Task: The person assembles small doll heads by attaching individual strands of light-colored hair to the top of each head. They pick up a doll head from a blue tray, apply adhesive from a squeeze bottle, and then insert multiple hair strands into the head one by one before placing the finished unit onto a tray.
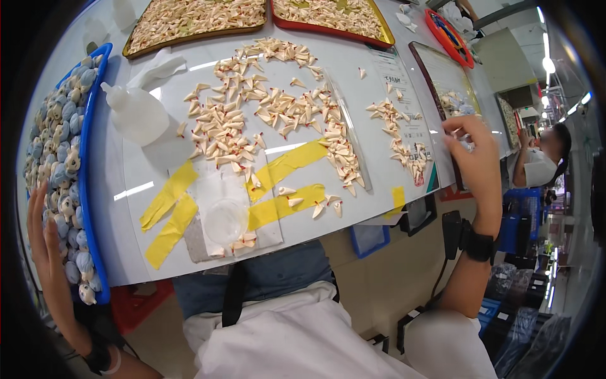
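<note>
Both Hands at the Table's Edges

Now my left hand [44, 243] lies flat and open-fingered over the blue tray [88, 158] at the table's left edge, palm toward the small blue-and-cream figures [63, 145] heaped inside; it grasps nothing, and I cannot tell whether the fingertips touch them. Across the table, my right hand [475, 158] is raised at the right edge, fingers curled together near a framed tray [442, 76]; whether they pinch anything I cannot tell. A black band [478, 245] sits on that wrist.

Between the hands, cream triangular pieces [252, 114] with red tips lie scattered over the white table [145, 252], with a smaller cluster [404, 136] just left of my right hand. Yellow tape strips [170, 208] hold a clear sheet down near me, and a clear round dish [226, 220] rests on it. A white squeeze bottle [136, 112] lies beside the blue tray. Two trays [196, 19] of more cream pieces sit at the far edge. Another person [540, 161] sits well off to my right.
</note>
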Demonstrator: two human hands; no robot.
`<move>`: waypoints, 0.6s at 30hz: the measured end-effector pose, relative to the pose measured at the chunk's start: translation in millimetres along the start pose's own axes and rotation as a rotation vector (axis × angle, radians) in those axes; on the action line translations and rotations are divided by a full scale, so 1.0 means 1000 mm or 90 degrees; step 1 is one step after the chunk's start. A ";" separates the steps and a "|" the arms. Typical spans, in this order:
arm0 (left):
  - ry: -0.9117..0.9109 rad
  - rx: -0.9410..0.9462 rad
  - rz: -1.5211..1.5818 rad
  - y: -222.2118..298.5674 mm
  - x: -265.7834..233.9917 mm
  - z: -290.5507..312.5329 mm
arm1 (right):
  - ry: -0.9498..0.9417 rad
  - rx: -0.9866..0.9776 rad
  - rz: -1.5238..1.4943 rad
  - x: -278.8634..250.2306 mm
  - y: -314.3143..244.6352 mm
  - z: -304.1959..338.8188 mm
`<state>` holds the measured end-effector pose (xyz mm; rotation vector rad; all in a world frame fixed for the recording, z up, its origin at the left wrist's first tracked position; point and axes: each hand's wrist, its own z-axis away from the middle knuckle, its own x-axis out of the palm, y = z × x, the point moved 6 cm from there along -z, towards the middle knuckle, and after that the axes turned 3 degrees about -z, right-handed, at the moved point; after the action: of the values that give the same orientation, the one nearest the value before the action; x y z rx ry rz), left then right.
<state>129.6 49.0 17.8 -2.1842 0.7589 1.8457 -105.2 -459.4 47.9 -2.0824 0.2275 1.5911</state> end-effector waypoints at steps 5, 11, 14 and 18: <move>-0.001 0.040 -0.067 0.008 0.004 0.005 | -0.095 0.002 -0.033 0.022 -0.009 0.001; 0.049 0.044 -0.023 0.008 0.002 0.008 | -0.103 0.033 -0.115 0.031 0.004 0.001; 0.075 0.037 -0.062 0.001 0.002 0.011 | -0.078 -0.016 -0.095 0.031 0.003 0.004; 0.115 0.007 0.044 -0.012 0.005 0.010 | -0.048 -0.025 -0.082 0.031 0.000 0.009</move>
<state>127.5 62.0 9.0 -2.3710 0.8857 1.6855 -103.5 -450.3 17.5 -2.0184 0.0350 1.6034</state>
